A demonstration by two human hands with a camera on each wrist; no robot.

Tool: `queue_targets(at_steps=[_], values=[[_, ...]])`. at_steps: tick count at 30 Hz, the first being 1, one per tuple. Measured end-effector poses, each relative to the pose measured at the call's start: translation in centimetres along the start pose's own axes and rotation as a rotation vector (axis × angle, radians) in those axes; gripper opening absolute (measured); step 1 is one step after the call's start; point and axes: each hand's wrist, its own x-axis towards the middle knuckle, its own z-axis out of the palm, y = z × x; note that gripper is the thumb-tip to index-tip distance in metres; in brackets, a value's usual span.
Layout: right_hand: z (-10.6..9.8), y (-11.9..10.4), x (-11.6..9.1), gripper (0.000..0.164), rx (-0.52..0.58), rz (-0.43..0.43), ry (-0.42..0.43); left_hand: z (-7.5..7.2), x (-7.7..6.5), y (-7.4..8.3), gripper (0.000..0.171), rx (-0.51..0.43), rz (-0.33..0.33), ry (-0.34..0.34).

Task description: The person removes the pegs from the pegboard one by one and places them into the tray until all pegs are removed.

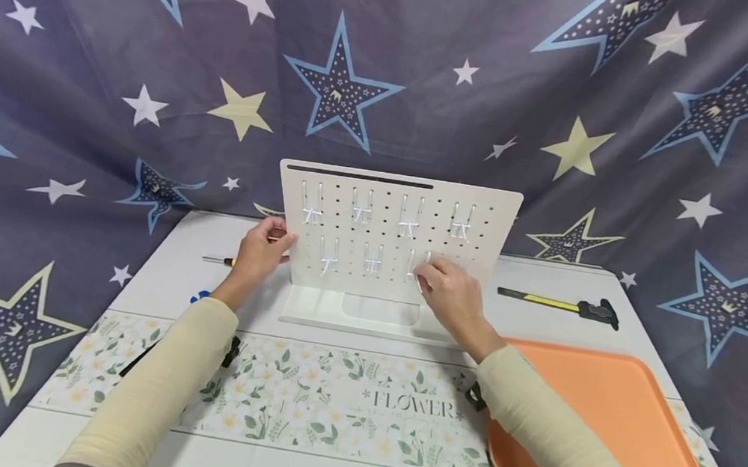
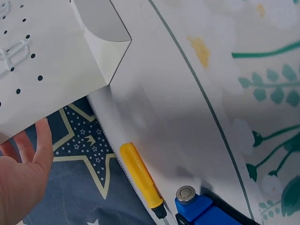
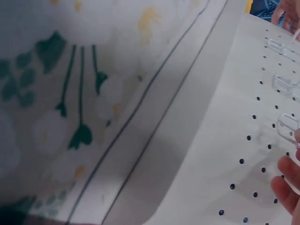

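Note:
A white pegboard (image 1: 390,236) stands upright on its base, with two rows of clear plastic hooks (image 1: 361,206) on its face. My left hand (image 1: 263,249) grips the board's left edge; its fingertips meet that edge in the left wrist view. Down at the lower row, my right hand (image 1: 452,294) pinches the rightmost hook (image 1: 412,263) of that row against the board. The fingers cover part of this hook. In the right wrist view only some fingertips (image 3: 286,190) of that hand show, next to a clear hook (image 3: 287,126).
An orange tray (image 1: 600,413) lies at the right, partly under the right forearm. Behind it is a black-and-yellow caliper-like tool (image 1: 559,304). A yellow-handled screwdriver (image 2: 139,173) and a blue tool (image 2: 201,211) lie at the left. A star-patterned curtain (image 1: 412,117) hangs behind.

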Motion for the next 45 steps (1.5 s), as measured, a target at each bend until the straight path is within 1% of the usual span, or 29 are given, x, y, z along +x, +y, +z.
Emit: queue_targets(at_steps=[3, 5, 8, 11, 16, 21, 25, 27, 32, 36, 40, 45], values=[[-0.8, -0.1, 0.1, 0.011, 0.009, 0.001, -0.013, -0.1, -0.1, 0.0, 0.025, 0.011, -0.009, 0.0], [-1.4, -0.1, 0.1, 0.011, 0.017, 0.01, -0.045, -0.2, -0.1, 0.0, 0.025, 0.019, -0.012, 0.002], [-2.5, 0.1, 0.0, 0.011, 0.034, 0.041, -0.127, -0.2, -0.1, 0.0, 0.024, 0.021, -0.009, 0.004], [-3.8, 0.5, -0.4, 0.011, 0.053, 0.094, -0.229, -0.2, 0.0, -0.1, 0.025, 0.023, -0.001, -0.001], [-6.0, 1.9, -1.6, 0.007, 0.083, 0.167, -0.372, 0.0, 0.1, -0.2, 0.024, 0.023, 0.004, -0.013], [-7.9, 3.8, -3.1, 0.005, 0.116, 0.206, -0.485, 0.2, 0.1, 0.0, 0.024, 0.023, 0.014, -0.017], [-8.9, 5.2, -4.5, 0.005, 0.126, 0.217, -0.57, 0.1, 0.1, 0.0, 0.024, 0.02, 0.015, -0.021], [-9.2, 5.7, -5.1, 0.005, 0.133, 0.21, -0.595, 0.0, 0.1, 0.0, 0.024, 0.019, 0.011, -0.026], [-9.8, 6.9, -6.3, 0.005, 0.155, 0.206, -0.626, -0.2, 0.0, 0.0, 0.025, 0.023, 0.006, -0.032], [-10.3, 7.5, -7.0, 0.003, 0.161, 0.207, -0.65, -0.3, -0.1, 0.1, 0.026, 0.027, 0.006, -0.033], [-10.9, 7.8, -7.8, 0.002, 0.167, 0.21, -0.695, -0.3, 0.0, 0.1, 0.026, 0.022, 0.006, -0.038], [-11.4, 8.3, -8.6, 0.011, 0.192, 0.239, -0.749, -0.3, 0.1, -0.1, 0.025, 0.016, 0.001, -0.039]])
